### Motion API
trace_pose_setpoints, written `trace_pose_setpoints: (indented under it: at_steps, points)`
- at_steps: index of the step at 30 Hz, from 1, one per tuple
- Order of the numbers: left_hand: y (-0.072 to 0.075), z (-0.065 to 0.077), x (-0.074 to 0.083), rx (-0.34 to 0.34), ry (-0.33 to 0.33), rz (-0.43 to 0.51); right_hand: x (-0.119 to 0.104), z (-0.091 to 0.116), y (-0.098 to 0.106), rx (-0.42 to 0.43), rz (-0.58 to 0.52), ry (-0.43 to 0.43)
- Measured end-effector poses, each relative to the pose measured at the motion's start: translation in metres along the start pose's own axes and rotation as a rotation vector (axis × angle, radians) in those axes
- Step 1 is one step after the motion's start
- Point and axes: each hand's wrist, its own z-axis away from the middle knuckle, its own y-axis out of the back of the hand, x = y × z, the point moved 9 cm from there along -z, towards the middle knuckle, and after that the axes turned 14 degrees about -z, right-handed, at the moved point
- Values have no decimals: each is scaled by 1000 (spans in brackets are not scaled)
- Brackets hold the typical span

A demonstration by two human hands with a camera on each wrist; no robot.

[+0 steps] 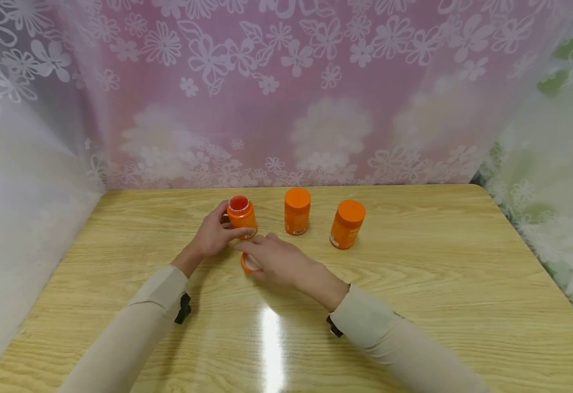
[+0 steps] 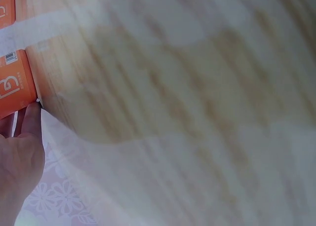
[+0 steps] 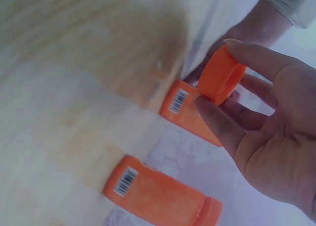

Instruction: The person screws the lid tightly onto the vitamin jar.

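Note:
An uncapped orange jar (image 1: 242,217) stands on the table with its round mouth upward. My left hand (image 1: 211,236) grips it from the left, thumb across the near side and fingers behind. Just in front of that jar, my right hand (image 1: 282,263) holds an orange screw lid (image 1: 246,267) tilted on edge, its pale inside partly showing. The right wrist view has the lid (image 3: 213,77) pinched between thumb and fingers, apart from the jar (image 3: 183,106) behind it. In the left wrist view only part of the left hand (image 2: 20,154) appears, touching the jar (image 2: 15,83).
Two capped orange jars stand to the right: a middle jar (image 1: 297,212) and a right jar (image 1: 347,224). They rest on a wood-grain table (image 1: 443,284). A pink floral curtain (image 1: 266,125) hangs along the far edge, with pale sheets at both sides.

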Motion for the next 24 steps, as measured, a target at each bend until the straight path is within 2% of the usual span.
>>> trace_pose_setpoints:
  at_steps: [2, 8, 11, 24]
  points:
    - [0, 1, -1, -3, 0, 0, -3, 1, 6, 5, -5, 18]
    - [1, 2, -1, -6, -20, 11, -14, 4, 29, 29, -151, 65]
    - [1, 3, -1, -4, -32, 16, -19, 4, 40, 58, -180, 76]
    - [0, 1, 0, -9, -62, 49, -20, -2, 81, 289, -222, 38]
